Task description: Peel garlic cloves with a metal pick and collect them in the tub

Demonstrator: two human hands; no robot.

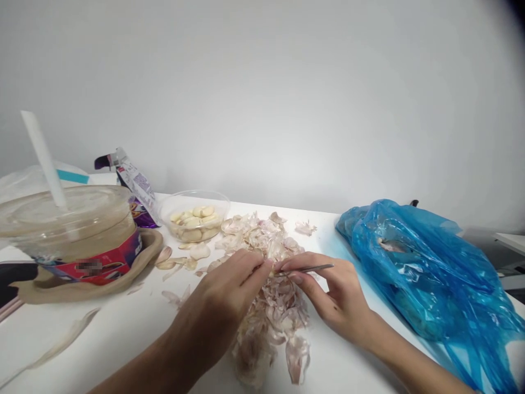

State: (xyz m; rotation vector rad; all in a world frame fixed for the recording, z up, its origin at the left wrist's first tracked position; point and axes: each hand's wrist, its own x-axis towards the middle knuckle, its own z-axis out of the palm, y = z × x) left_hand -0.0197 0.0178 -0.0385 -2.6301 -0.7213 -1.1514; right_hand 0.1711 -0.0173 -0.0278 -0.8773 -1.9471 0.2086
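Over a heap of dry garlic skins (283,312), my two hands meet at the fingertips. My left hand (229,295) is closed in a pinch on a small pale piece, seemingly a garlic clove, mostly hidden by the fingers. Between the thumb and fingers of my right hand (332,290) is a thin metal tool (314,268), its near end pointing right; its working tip is hidden at the clove. Peeled cloves (192,221) fill part of a clear plastic bowl (225,210) behind my left hand. Several loose cloves (199,251) lie in front of the bowl.
A large drink cup (82,241) with a white straw (43,158) stands at left in a cardboard holder (151,249). Behind it is a purple-and-white snack packet (139,186). A blue plastic bag (410,268) covers the right side of the white table (135,339). A wall rises behind.
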